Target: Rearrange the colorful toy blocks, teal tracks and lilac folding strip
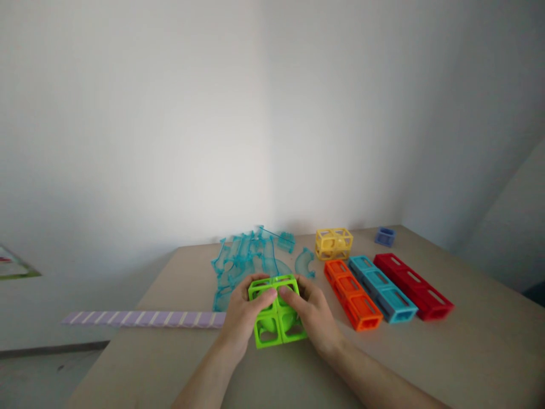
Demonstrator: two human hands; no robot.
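A bright green block of joined hollow cubes [279, 326] is held between both hands above the near part of the table. My left hand [243, 312] grips its left side, thumb across the face toward the middle. On the right side my right hand [314, 313] holds it the same way, its thumb close to the other one. Fingers behind the block are partly hidden. Just beyond the hands lie several translucent teal track pieces [242, 258]. Nearest on the right is an orange row of hollow cubes [352, 295].
A light blue row [383, 288] and a red row [413, 287] lie right of the orange one. Farther back stand a yellow block [334, 244] and a small purple-blue cube [385, 236]. A striped lilac strip [170, 319] reaches past the left edge of the table [157, 363]. Walls rise behind.
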